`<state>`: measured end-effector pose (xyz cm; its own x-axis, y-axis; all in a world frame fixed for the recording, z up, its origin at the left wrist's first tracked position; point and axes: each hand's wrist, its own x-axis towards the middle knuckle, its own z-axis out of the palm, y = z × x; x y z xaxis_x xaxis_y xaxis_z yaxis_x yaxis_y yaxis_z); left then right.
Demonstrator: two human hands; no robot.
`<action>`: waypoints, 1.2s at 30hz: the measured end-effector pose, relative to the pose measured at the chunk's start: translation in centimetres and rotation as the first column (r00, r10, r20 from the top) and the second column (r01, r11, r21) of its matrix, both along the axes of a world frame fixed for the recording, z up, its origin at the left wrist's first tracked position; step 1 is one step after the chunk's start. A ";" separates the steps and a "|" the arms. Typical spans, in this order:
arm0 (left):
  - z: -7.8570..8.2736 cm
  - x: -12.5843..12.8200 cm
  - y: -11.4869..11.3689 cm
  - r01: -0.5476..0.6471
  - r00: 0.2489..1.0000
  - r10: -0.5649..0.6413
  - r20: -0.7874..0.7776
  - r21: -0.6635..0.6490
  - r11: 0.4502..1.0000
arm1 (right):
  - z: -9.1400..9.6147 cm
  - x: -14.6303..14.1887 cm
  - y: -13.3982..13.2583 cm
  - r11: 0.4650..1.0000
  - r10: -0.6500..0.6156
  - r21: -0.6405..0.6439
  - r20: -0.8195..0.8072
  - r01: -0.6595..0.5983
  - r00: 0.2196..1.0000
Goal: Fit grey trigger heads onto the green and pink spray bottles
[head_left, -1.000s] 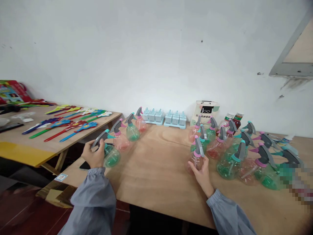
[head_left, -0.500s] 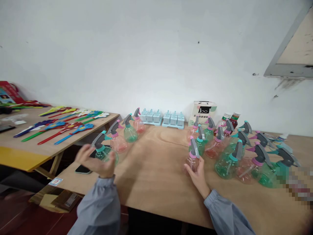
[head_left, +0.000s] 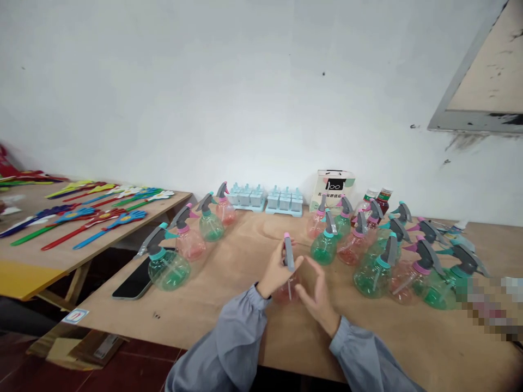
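A pink spray bottle (head_left: 289, 289) with a grey trigger head stands in front of me at the middle of the table. My left hand (head_left: 273, 273) is wrapped round its neck from the left, partly hiding the head. Close to the bottle's right side is my right hand (head_left: 319, 293), its fingers apart; I cannot tell whether it touches the bottle. On the left a green spray bottle (head_left: 169, 269) heads a row with a pink spray bottle (head_left: 190, 243) and others behind. At the right a green spray bottle (head_left: 373, 276) stands among several more pink and green ones.
A phone (head_left: 133, 280) lies by the front left bottle. Pale blue ice-pop moulds (head_left: 285, 201), a printed box (head_left: 333, 190) and dark-red bottles (head_left: 383, 204) stand by the wall. Colourful hand-shaped sticks (head_left: 96, 224) cover the side table. An open carton (head_left: 84, 348) sits below.
My left hand has left the front bottle of the left row and taken the pink bottle at its neck. That bottle has moved left, and my right hand has opened off it.
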<state>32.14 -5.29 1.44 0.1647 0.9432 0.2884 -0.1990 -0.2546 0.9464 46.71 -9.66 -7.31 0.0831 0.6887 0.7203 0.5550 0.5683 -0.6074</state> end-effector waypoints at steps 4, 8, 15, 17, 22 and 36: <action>1.5 -1.7 1.8 0.133 0.990 -0.125 0.060 -0.157 0.979 | 3.5 4.3 3.5 0.926 -0.317 0.196 -0.061 0.323 0.946; 2.2 -3.2 3.2 0.328 0.941 -0.276 0.196 -0.324 0.888 | 4.9 6.9 7.0 0.857 -0.459 0.299 0.067 0.421 0.886; 1.6 -3.2 3.9 0.364 0.914 -0.251 0.318 -0.378 0.851 | 1.7 7.0 8.9 0.892 -0.447 0.067 -0.008 0.446 0.895; 1.6 -3.2 4.0 0.304 0.933 -0.180 0.311 -0.415 0.858 | 0.8 6.8 8.7 0.905 -0.424 0.021 -0.005 0.424 0.906; 2.2 -3.3 3.9 0.182 0.954 -0.038 0.298 -0.472 0.863 | -0.1 6.4 7.9 0.920 -0.392 0.022 0.025 0.392 0.920; 1.7 -3.3 3.6 0.155 0.936 -0.029 0.352 -0.335 0.929 | -0.5 5.8 7.2 0.925 -0.377 0.065 0.040 0.374 0.926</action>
<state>28.85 -1.68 3.17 0.2087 0.9780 -0.0064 -0.5259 0.1178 0.8424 52.47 -2.45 -7.79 0.2897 0.5736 0.7662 0.7636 0.3441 -0.5463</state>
